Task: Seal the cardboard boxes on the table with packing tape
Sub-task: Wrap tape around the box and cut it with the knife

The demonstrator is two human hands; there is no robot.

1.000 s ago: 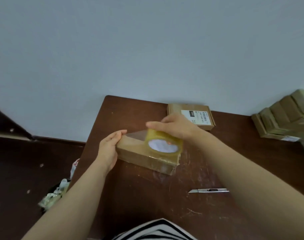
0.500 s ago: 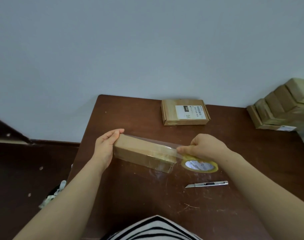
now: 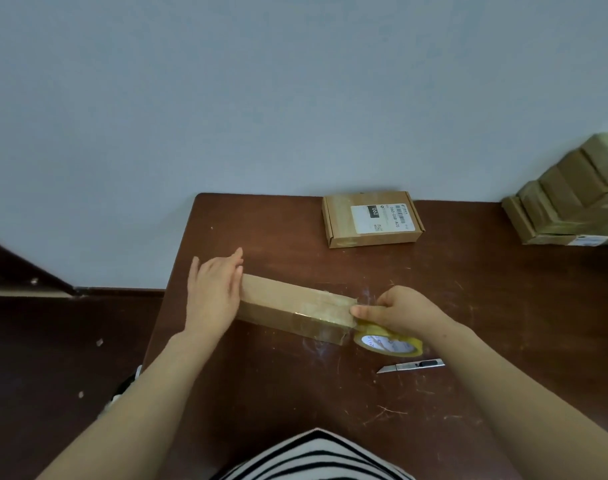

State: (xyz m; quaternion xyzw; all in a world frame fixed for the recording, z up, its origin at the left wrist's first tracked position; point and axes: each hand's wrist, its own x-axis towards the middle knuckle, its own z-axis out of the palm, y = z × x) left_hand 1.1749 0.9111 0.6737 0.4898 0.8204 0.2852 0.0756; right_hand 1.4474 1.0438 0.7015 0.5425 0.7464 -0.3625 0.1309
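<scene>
My left hand (image 3: 214, 292) lay flat against the left end of the long box (image 3: 288, 303), fingers straight and together, pointing toward the far edge of the table (image 3: 295, 403). It pressed on the cardboard and gripped nothing.

The box rested on the table close to the left edge. It sat at a slant, its left end farther from me and its right end nearer, reaching toward the middle of the table. A shiny strip of clear tape ran along its top and over the right end.

My right hand (image 3: 399, 311) was curled round the tape roll (image 3: 389, 341), with the fingertips up against the top right corner of the box. The roll was yellowish with a white core, and it hung under my hand, just beside the right end of the box and low over the table. I could not tell whether it touched the wood.

A small knife (image 3: 411, 365) lay on the table just on my side of the roll, apart from it, its blade pointing left.

A flat box with a white label (image 3: 371, 218) sat at the far edge, about midway along it, well apart from the box under my hands. A stack of boxes (image 3: 569, 206) stood at the far right corner of the table.

My striped shirt (image 3: 313, 455) showed at the near edge.
</scene>
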